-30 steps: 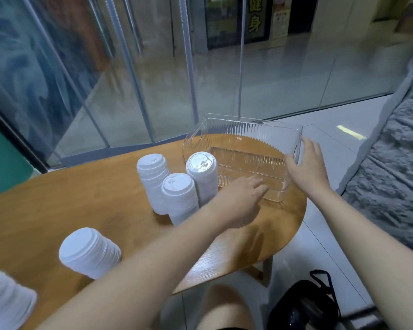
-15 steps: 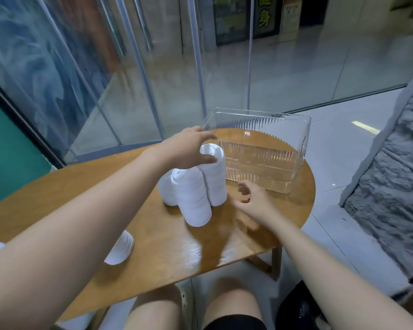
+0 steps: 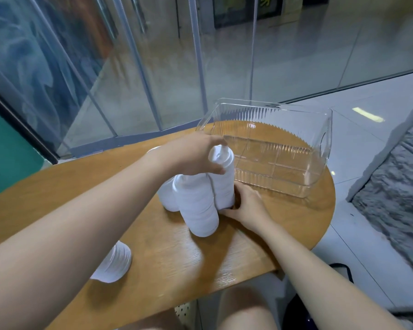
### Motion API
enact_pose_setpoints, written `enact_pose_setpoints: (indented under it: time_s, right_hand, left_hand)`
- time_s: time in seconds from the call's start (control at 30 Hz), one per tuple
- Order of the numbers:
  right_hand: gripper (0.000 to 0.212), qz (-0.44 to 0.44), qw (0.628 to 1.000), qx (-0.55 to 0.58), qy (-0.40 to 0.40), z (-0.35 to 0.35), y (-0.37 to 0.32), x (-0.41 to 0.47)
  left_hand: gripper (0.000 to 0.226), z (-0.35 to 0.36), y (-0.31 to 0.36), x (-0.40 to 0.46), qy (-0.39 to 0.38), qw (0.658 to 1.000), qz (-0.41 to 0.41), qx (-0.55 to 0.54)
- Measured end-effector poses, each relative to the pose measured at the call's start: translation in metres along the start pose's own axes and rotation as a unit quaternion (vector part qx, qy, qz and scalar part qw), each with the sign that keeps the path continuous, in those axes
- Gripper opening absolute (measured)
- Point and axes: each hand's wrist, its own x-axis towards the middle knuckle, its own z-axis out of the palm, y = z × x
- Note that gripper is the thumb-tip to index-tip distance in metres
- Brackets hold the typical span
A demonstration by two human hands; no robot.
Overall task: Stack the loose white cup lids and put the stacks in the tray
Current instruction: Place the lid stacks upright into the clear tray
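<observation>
The clear tray (image 3: 272, 160) holds nothing yet. Just beside it, the left hand (image 3: 191, 156) grips the tallest lid stack (image 3: 222, 182) at its top and the right hand (image 3: 246, 208) cups its base; three other stacks (image 3: 198, 210) wait nearby.

head-worn view, angled down, table (image 3: 153, 270) close

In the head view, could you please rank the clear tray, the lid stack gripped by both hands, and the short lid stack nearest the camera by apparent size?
1. clear tray
2. lid stack gripped by both hands
3. short lid stack, though the left arm hides part of it
</observation>
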Motion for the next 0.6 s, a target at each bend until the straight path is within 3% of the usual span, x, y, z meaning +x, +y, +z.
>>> enact_pose_setpoints:
  time_s: [0.3, 0.6]
  right_hand:
    - [0.064, -0.015, 0.998, 0.061, 0.007, -0.004, -0.003, -0.001]
    - [0.072, -0.006, 0.991, 0.126, 0.054, -0.024, -0.006, -0.014]
  left_hand:
    - [0.067, -0.004, -0.005, 0.004, -0.005, 1.0, 0.012, -0.023]
    - [0.07, -0.021, 0.008, 0.004, 0.021, 0.996, 0.054, -0.066]
